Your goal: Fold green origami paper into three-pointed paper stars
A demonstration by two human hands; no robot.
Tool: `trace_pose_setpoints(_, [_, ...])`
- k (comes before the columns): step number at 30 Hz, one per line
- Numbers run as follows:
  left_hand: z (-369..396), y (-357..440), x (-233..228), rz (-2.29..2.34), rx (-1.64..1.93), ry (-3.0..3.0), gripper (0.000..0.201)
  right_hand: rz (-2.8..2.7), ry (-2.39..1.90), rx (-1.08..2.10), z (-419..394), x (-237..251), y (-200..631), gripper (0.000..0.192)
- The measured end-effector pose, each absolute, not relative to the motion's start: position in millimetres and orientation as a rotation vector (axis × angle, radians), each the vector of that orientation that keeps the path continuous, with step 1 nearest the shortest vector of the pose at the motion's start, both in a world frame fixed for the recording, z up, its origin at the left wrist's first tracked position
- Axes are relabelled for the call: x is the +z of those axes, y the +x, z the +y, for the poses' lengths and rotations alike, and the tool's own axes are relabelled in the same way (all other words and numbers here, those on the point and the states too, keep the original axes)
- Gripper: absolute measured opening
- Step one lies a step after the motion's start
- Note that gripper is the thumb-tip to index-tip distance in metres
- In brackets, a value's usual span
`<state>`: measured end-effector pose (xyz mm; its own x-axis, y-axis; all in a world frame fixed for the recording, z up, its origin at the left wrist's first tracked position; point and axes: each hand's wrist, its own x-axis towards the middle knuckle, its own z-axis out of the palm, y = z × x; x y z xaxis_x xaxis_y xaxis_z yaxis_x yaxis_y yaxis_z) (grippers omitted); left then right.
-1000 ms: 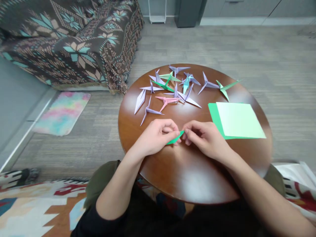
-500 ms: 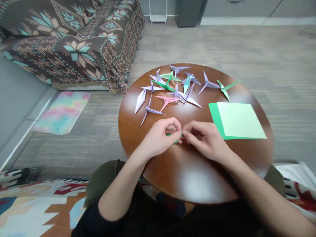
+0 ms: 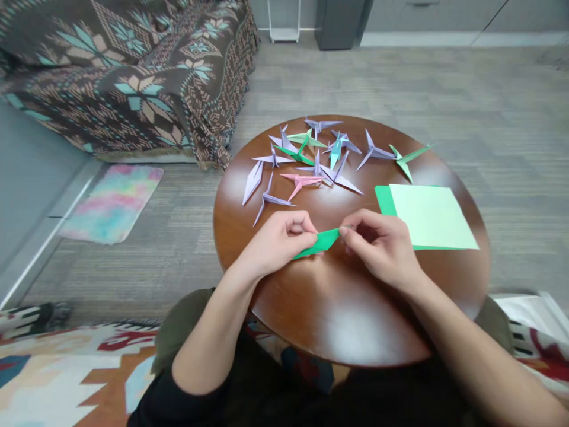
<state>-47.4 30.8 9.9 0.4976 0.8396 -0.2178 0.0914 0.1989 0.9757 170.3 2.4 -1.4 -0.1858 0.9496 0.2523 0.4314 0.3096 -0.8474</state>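
Between my hands, above the near half of the table, is a piece of folded green paper [image 3: 326, 239]. My left hand [image 3: 284, 243] pinches its left part between thumb and fingers, hiding some of it. With thumb and forefinger, my right hand [image 3: 377, 240] grips the pointed right end. Just beyond my hands lie several folded paper cranes: a pink one [image 3: 302, 181], a green one [image 3: 302, 153], a teal one [image 3: 336, 150] and several purple ones, such as the nearest [image 3: 268, 197].
The round brown table [image 3: 347, 320] carries light green sheets [image 3: 435, 216] over darker green paper [image 3: 384, 200] on the right. Another green crane [image 3: 405, 161] lies near the far right edge. A sofa under a patterned cover [image 3: 178, 89] stands at the back left.
My hands have moved apart, the right one shifting rightward. More of the folded green paper now shows between them.
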Motion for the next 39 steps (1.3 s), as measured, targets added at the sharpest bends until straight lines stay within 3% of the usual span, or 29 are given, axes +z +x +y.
trace_pose_setpoints(15, [30.5,-55.9,11.9,0.978,0.549,1.373,0.012,-1.766,-1.232,1.006,5.5,2.3,170.7,0.007])
trace_pose_setpoints(21, [33.1,-53.5,8.0,0.962,0.748,1.429,0.016,-1.618,-1.199,1.110,2.5,5.0,168.3,0.014])
trace_pose_setpoints(39, [31.2,-47.8,10.0,1.000,0.889,1.284,0.017,-1.624,-1.185,1.011,2.5,3.8,166.4,0.012])
